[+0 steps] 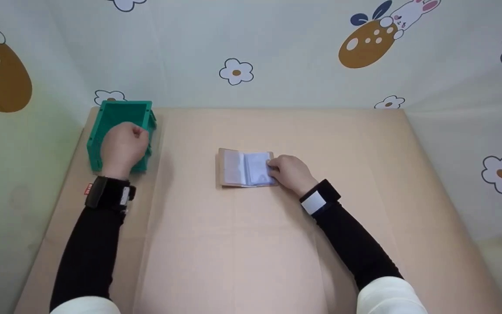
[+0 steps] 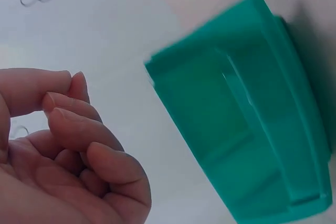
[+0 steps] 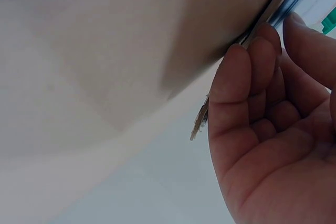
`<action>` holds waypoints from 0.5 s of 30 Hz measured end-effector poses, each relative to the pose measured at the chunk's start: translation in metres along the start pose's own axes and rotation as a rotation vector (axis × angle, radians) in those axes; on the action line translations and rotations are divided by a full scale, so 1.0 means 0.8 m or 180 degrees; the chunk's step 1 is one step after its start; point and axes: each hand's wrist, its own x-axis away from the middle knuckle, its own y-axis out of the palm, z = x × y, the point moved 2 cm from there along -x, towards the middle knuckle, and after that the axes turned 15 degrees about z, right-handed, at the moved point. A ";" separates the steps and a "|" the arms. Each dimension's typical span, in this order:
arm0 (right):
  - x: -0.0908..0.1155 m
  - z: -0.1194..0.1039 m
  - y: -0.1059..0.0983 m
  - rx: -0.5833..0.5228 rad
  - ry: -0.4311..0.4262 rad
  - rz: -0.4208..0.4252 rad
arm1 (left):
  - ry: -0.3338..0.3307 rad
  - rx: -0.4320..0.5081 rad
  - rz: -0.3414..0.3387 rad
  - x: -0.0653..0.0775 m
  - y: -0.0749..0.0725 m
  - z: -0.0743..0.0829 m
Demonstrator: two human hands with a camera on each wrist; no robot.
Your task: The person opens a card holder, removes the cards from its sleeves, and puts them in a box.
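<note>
An open card holder (image 1: 247, 169) with a tan cover and clear plastic sleeves lies in the middle of the table. My right hand (image 1: 292, 173) pinches its right edge between thumb and fingers; the right wrist view shows the dark edge of the card holder (image 3: 278, 11) beyond the fingertips. Over at the left, my left hand (image 1: 124, 146) hovers above a green plastic bin (image 1: 95, 146). In the left wrist view the left hand (image 2: 79, 150) has curled fingers, thumb and forefinger tips meeting, with nothing visible between them. The bin (image 2: 220, 119) appears beside it.
A beige cloth covers the table (image 1: 233, 253). Pale curtains (image 1: 294, 56) printed with flowers and rabbits enclose its back and both sides. The green bin stands at the table's back left corner, close to the left curtain.
</note>
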 end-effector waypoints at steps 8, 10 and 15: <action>0.000 0.000 0.000 -0.0005 0.0021 -0.0004 | -0.0027 0.0252 -0.0341 0.018 0.024 0.031; 0.000 0.000 0.000 -0.0006 0.0026 -0.0007 | 0.0001 0.0294 -0.0376 0.022 0.033 0.036; 0.000 0.001 0.001 -0.0014 0.0037 -0.0014 | 0.0151 0.0352 -0.0423 0.034 0.058 0.047</action>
